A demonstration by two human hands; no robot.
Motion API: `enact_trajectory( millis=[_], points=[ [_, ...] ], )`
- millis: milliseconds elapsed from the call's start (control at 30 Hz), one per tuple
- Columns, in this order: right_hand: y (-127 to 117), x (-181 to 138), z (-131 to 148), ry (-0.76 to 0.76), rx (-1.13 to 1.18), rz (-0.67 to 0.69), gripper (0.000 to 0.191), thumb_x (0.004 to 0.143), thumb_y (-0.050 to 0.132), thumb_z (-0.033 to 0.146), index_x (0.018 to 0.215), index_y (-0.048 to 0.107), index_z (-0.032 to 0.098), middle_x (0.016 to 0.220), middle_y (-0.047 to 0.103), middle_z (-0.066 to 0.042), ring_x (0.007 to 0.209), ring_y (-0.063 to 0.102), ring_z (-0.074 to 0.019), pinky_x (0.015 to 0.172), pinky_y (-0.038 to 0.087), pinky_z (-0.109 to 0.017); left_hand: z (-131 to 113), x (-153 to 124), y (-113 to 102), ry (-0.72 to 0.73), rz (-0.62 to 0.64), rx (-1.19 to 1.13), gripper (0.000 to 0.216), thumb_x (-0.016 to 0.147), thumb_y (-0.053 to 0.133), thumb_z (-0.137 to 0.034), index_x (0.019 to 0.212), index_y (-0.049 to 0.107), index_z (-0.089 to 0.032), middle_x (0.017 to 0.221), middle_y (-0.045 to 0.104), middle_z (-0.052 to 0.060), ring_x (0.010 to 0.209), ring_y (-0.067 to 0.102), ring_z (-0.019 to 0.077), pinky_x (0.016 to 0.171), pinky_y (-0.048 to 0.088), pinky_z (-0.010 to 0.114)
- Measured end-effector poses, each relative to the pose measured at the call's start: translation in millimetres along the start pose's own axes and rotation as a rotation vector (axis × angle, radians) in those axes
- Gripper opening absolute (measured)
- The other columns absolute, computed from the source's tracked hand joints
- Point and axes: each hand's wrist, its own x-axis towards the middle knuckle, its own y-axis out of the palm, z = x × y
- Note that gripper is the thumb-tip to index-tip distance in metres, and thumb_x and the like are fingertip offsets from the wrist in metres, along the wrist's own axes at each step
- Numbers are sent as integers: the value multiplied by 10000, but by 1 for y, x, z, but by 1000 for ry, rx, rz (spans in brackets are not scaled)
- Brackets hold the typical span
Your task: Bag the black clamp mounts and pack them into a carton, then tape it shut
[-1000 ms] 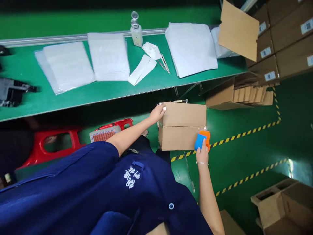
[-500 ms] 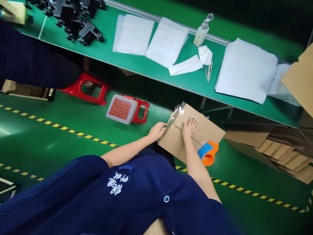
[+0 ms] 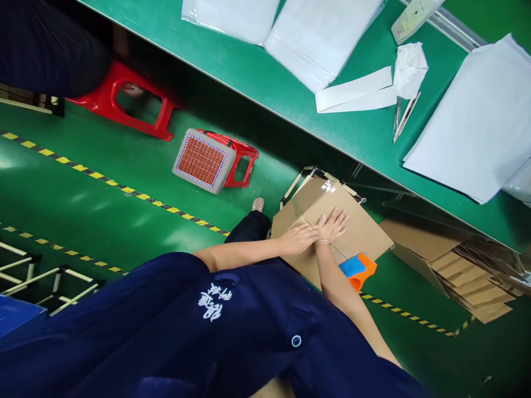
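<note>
A brown cardboard box [image 3: 360, 215] stands in front of me with its flaps folded shut and a centre seam across the top. Clear packing tape [image 3: 327, 186] shines at its far left edge. My right hand [image 3: 333, 223] lies flat on the top near the seam, fingers spread. Beside it rests my left hand [image 3: 299, 237], stretched out on the box with its fingertips by the right wrist. On the near right part of the box sits an orange and blue tape dispenser [image 3: 359, 270], which neither hand grips.
The green workbench [image 3: 249, 77] carries white plastic bags [image 3: 323, 38], a bottle [image 3: 415, 16] and tweezers-like tools [image 3: 404, 119]. Red stools [image 3: 136, 105], one with a cushion [image 3: 203, 161], stand left. Flattened cardboard [image 3: 464, 271] lies right. Another person's dark sleeve or leg [image 3: 50, 55] shows upper left.
My left hand has moved from the box's left side onto its top, beside the right hand. The right hand stays flat on the box. The camera view has shifted.
</note>
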Motion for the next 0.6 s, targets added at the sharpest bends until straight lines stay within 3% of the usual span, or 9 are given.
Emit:
enact_trajectory(
  millis=[100,233,367,467,600],
  points=[
    [-1,1,-1,4,-5,11,598,966,321,358,1520,298,135,1627,163,-152,1486,77,-317,1172,70,-573,10,21,9,-28,20,28,490,976,381,-225,1452,433,-120,1525,428,113,1462,311,198,1229,208,381],
    [1,0,-4,-13,-20,0,601,970,322,356,1528,270,136,1628,147,-161,1490,52,-308,1171,65,-571,21,35,16,-178,49,77,606,982,374,-340,1501,309,-35,1590,251,182,1506,151,267,1235,162,451],
    [5,0,-7,-25,-36,-11,629,963,316,369,1539,233,128,1625,146,-173,1491,65,-324,1162,87,-595,22,40,17,-348,-6,-116,656,975,348,-359,1522,223,-21,1618,122,188,1514,57,256,1237,146,456],
    [9,1,-9,-31,-38,-30,651,948,316,382,1543,225,134,1622,163,-162,1493,94,-331,1157,108,-612,34,47,15,-520,-66,-410,653,981,310,-391,1549,180,-95,1635,107,120,1514,76,210,1238,165,402],
    [11,0,-11,-45,-33,-69,652,936,319,380,1545,229,164,1619,190,-141,1499,103,-314,1157,134,-619,66,60,18,-674,-85,-567,609,1013,126,-407,1551,216,-137,1606,248,103,1484,228,195,1201,263,375]
  ],
)
